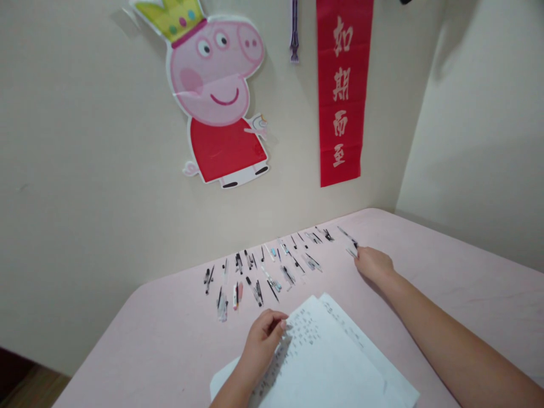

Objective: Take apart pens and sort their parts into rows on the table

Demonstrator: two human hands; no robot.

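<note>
My right hand (374,264) reaches to the far right of the table, its fingers closed at the near end of some pen parts (348,236). A dark slim piece and a clear piece stick out past the fingertips; how much is gripped is hard to make out. My left hand (264,340) is by the upper left edge of the paper sheets (335,362), thumb and fingers bent together in a pinch. Whatever may be between them is hidden. Small dark handwriting covers part of the sheets. Beyond them, several dismantled pens (255,291) lie in small groups in two rows.
The pink-covered table (170,340) meets a pale wall. On the wall are a cartoon pig cutout (225,102) with a crown, a red banner (341,113) with characters, and a purple strap (294,34). Another wall stands at the right.
</note>
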